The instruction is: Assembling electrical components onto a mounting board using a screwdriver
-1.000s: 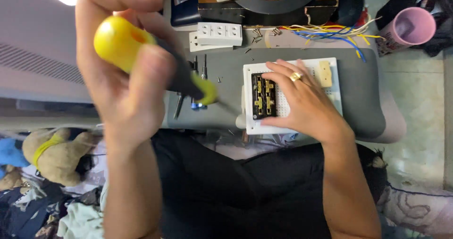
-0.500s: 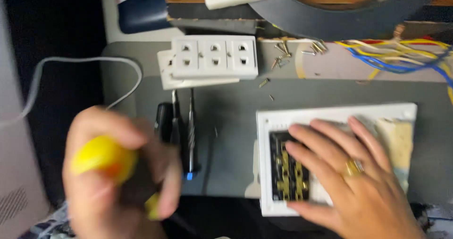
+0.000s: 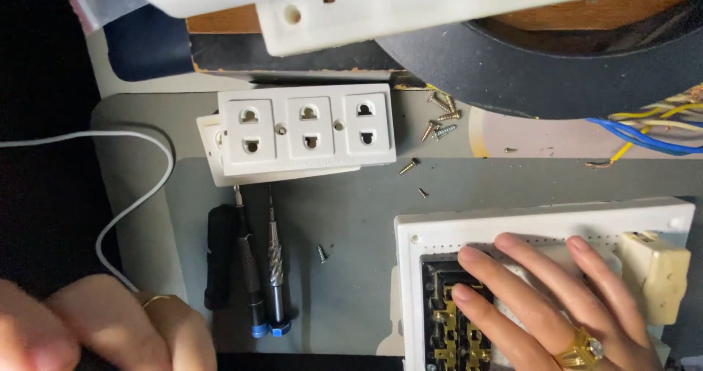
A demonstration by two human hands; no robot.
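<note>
Four spread fingers flat on white panel

A grey counter fills most of the view, its surface matte and evenly lit from above, with a lighter grey band along its left edge and rounded far-left corner. Beyond the left edge the room falls into near darkness. Along the far edge of the counter runs a strip of brown wood, chipped where it meets a dark blue panel. Over the far right edge curves a broad black surface, with more warm brown wood showing above it. A pale patch lies below that curve.
</note>
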